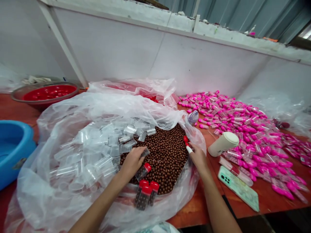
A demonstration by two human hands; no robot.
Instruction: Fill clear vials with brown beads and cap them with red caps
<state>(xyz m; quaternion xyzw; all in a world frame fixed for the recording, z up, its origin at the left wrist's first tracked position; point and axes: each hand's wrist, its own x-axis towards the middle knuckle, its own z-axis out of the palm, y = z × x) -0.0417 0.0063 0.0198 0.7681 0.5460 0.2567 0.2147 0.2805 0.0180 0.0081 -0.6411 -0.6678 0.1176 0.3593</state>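
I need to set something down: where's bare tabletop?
On the red tabletop: a narrow front patch between the translucent plastic bag and mint marbled phone, the right forearm over it; a left patch between the round blue basin and grey-rimmed round bowl. Crowded: the right, under pink-capped clear tubes; the bag, with clear plastic cylinders and brown balls.

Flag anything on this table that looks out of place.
The phone beside the pink-ended tubes, right of the right hand, looks odd: it seems a personal item among tubes and brown balls.
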